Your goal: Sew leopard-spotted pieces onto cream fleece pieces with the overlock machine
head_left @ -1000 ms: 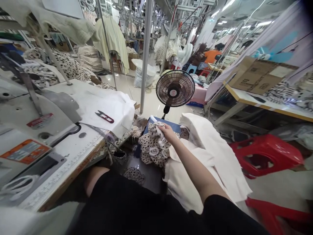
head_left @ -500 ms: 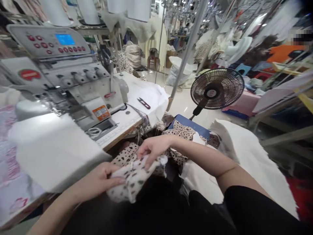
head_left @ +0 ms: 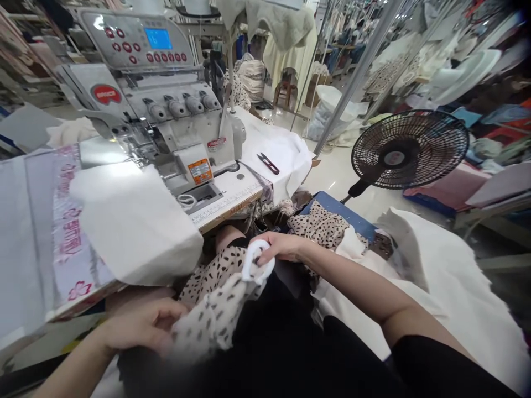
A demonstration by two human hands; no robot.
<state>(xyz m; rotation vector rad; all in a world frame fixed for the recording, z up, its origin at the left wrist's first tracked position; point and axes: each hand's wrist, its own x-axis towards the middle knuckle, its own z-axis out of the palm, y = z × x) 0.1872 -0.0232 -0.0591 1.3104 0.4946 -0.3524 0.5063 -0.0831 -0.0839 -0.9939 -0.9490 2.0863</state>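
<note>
A cream piece of fabric with dark spots lies across my lap below the table edge. My right hand pinches its upper end, where a white elastic loop hangs from my fingers. My left hand is closed on the lower left edge of the same piece. An overlock sewing machine stands on the table just beyond my hands, and a white folded cloth lies in front of it.
Red-handled thread snips lie on white cloth at the table's far right. A black floor fan stands to the right. More spotted pieces and a heap of cream fabric are piled to my right.
My right hand carried the spotted piece from the pile over to my lap, and my left hand took its other end. My view swung left to the sewing machine.
</note>
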